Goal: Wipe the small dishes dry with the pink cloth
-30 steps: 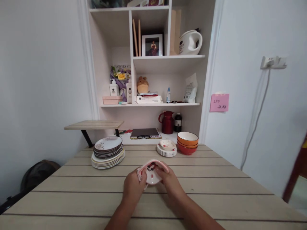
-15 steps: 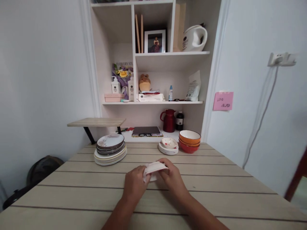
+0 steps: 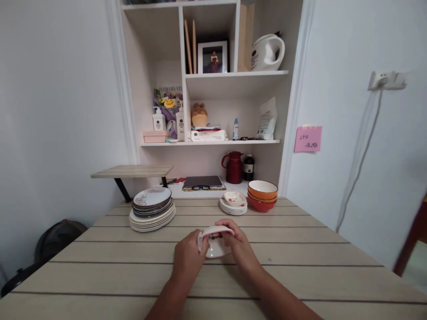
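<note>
Holding at lower centre of frame: left hand (image 3: pixel 188 253) and right hand (image 3: pixel 243 249), both on one small pink-rimmed dish (image 3: pixel 217 252). Left grip clamped on its left edge; right grip clamped on its right part, fingers over the upper rim. Dish tilted, pale inside facing the viewer, dark and red print partly visible below the upper rim. Cannot tell whether its lower edge touches the worktop (image 3: pixel 130 275), pale planks with dark seams across the lower frame.

Beyond, left of centre: plate stack (image 3: pixel 152 211), flowered plate on top, dark-edged ones below, wider pale ones at bottom. Right of centre: small white plates (image 3: pixel 233 211) bearing a patterned bowl (image 3: pixel 235 200). Just right of those, nested bowls (image 3: pixel 263 194), orange over red.

Farther, mid-frame: flat dark slab (image 3: pixel 203 181), black glasses (image 3: pixel 201 188) at its front edge. To their right, red jug (image 3: pixel 234 169) beside dark bottle (image 3: pixel 248 169).

Farthest, upper centre: white shelving (image 3: pixel 236 76) with framed picture (image 3: pixel 212 58); white watering can (image 3: pixel 263 55) to its right.
</note>
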A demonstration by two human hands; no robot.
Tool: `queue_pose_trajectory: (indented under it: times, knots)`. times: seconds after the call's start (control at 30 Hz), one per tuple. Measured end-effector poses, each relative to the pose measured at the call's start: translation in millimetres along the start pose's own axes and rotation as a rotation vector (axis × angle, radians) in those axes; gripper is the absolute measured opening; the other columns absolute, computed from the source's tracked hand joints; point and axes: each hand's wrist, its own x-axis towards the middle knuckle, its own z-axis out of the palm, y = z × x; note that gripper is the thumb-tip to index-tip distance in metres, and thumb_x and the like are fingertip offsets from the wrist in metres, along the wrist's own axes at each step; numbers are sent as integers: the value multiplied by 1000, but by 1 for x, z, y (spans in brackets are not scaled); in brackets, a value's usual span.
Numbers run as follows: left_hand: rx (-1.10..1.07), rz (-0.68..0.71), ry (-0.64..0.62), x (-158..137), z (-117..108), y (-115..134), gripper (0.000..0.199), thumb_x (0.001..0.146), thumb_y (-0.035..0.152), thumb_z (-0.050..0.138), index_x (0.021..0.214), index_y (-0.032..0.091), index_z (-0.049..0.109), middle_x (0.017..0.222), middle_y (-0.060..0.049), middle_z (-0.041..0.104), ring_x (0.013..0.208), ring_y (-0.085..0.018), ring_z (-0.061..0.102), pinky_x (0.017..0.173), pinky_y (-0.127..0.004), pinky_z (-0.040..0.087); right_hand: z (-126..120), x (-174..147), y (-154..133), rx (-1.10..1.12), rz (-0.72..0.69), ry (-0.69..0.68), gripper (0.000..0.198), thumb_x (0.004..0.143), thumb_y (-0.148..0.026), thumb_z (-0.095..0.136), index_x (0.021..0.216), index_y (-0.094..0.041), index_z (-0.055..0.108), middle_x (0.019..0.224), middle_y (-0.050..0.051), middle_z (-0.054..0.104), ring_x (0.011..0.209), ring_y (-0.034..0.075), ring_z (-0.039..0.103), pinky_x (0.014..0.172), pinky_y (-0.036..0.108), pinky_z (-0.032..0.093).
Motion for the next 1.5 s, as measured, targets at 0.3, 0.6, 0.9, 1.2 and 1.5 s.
queue_pose_trajectory:
  times: [0.3, 0.6, 0.9, 1.2, 1.5]
  knots:
    - [-163, -142, -65, 3, 8, -1, 31, 91, 40, 42, 91, 22, 67, 78, -6, 71, 70, -18, 64, 61, -24, 36, 11, -3, 8, 392, 211, 80, 29, 72, -38, 73, 94, -23, 63, 85, 2, 70, 71, 18, 61, 61, 28, 47]
    - [-486, -136, -175, 2, 14, -13, 45, 88, 54, 42, 71, 17, 61, 64, -3, 63, 61, -16, 57, 55, -23, 39, 10, -13, -22, 407, 237, -297, 49, 69, -38, 78, 112, -25, 58, 103, 5, 70, 87, 24, 66, 73, 38, 54]
    - [-419, -220, -90, 6, 21, -16, 34, 82, 46, 53, 64, 18, 60, 58, -3, 60, 57, -16, 54, 53, -24, 34, 14, -6, 4, 439, 364, -18, 40, 71, -31, 78, 105, -16, 65, 91, 9, 75, 82, 24, 69, 76, 37, 54]
    - [-552, -299, -138, 9, 25, -19, 37, 80, 50, 53, 66, 17, 63, 61, -3, 63, 57, -16, 57, 54, -25, 40, 8, -9, 1, 686, 418, -249, 50, 75, -28, 77, 121, -21, 60, 110, 10, 73, 98, 27, 69, 85, 47, 54]
    - [-727, -386, -86, 10, 26, -11, 52, 81, 67, 47, 75, 18, 60, 64, -2, 63, 59, -17, 60, 53, -25, 44, 6, -1, 12, 721, 594, -69, 38, 82, -41, 69, 108, -13, 65, 96, 12, 76, 88, 27, 72, 77, 44, 57]
